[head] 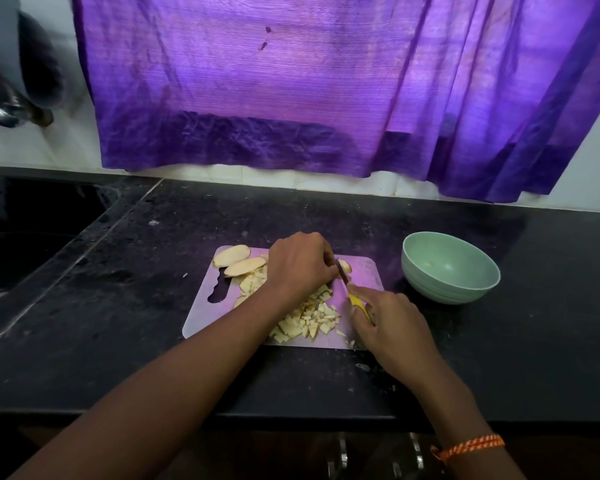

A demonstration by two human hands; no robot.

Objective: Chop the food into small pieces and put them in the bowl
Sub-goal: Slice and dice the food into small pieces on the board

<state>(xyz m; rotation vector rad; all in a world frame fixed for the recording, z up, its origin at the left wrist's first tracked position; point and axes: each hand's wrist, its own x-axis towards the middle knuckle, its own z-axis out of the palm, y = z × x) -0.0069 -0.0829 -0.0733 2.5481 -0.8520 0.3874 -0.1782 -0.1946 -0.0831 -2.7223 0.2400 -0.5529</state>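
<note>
A pale cutting board (364,271) lies on the black counter. On it is a heap of small pale food pieces (309,320), and two long slices (238,261) lie at its far left corner. My left hand (300,265) is curled over food at the board's middle; what it holds is hidden beneath it. My right hand (392,327) grips a yellow-handled knife (355,303), whose dark blade points up against my left fingers. A green bowl (449,268) stands to the right of the board, and nothing shows inside it.
A dark sink (32,244) is set into the counter on the left, with a tap (21,109) above it. A purple curtain (291,91) hangs behind the counter. The counter's front edge (291,415) runs under my forearms.
</note>
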